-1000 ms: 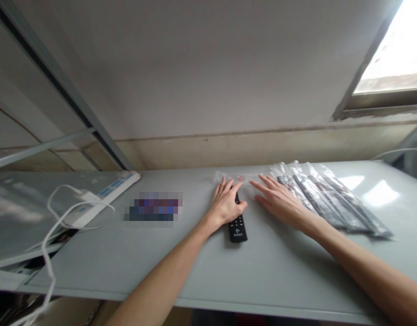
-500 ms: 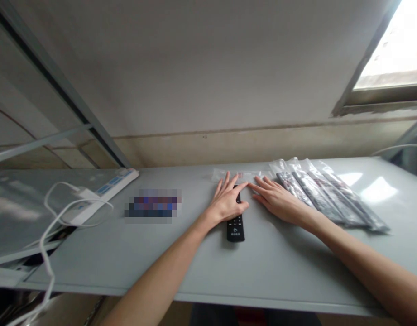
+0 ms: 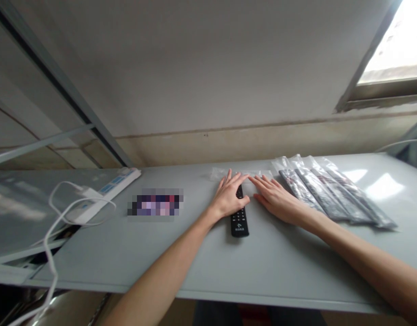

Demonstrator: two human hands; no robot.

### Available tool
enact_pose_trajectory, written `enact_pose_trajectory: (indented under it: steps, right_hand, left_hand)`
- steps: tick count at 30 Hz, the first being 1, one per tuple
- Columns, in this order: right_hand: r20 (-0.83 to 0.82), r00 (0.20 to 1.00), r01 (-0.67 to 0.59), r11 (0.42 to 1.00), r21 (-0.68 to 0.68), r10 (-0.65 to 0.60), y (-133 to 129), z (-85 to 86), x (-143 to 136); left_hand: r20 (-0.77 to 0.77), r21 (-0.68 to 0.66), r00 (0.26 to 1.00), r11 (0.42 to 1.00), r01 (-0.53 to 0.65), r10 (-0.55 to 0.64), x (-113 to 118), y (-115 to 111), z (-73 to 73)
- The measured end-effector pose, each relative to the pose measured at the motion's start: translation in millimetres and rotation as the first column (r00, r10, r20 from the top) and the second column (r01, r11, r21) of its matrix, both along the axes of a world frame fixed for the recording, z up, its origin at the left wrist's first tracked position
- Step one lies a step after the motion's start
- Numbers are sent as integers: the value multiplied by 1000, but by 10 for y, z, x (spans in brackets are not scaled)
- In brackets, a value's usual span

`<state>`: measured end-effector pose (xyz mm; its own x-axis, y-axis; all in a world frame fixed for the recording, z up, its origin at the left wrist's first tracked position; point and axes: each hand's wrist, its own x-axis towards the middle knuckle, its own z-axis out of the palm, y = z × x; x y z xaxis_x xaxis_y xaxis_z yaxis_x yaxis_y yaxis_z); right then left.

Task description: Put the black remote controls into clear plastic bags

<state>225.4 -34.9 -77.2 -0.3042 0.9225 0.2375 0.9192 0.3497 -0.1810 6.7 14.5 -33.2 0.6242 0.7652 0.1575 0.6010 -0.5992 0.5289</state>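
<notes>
A black remote control (image 3: 240, 224) lies on the grey table, its lower buttons and end showing. My left hand (image 3: 229, 199) lies over its upper part, fingers stretched out and thumb across the buttons; its palm hides some of the remote. Just to the right, my right hand (image 3: 274, 199) is flat with fingers extended, its fingertips close to those of my left hand. Behind both hands is a flat clear plastic bag (image 3: 217, 173), partly covered by the fingers. Beyond my right hand lie several bagged dark remotes (image 3: 333, 192) side by side.
A white power strip (image 3: 106, 194) with a plug and white cable (image 3: 47, 244) sits at the left. A pixelated oblong object (image 3: 155, 205) lies left of my hands. A metal frame (image 3: 106, 142) rises at the left; a wall (image 3: 208, 81) stands behind the table.
The view has shifted slightly, so the table things appear a little further right. The fingers of my left hand have come closer together over the remote control; my right hand has hardly moved.
</notes>
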Motion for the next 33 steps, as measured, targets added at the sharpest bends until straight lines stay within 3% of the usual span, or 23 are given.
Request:
enact_pose_trajectory:
  steps: [8, 24, 33]
  right_hand:
    - [-26, 998, 55, 998, 37, -54, -17, 45, -52]
    - [-12, 995, 97, 993, -60, -98, -21, 6, -41]
    - [30, 985, 170, 985, -7, -170, -43, 15, -60]
  left_hand:
    - [3, -33, 1000, 999, 24, -23, -12, 10, 8]
    - [-23, 20, 999, 999, 47, -47, 8, 24, -43]
    - [-16, 36, 998, 997, 67, -67, 7, 39, -88]
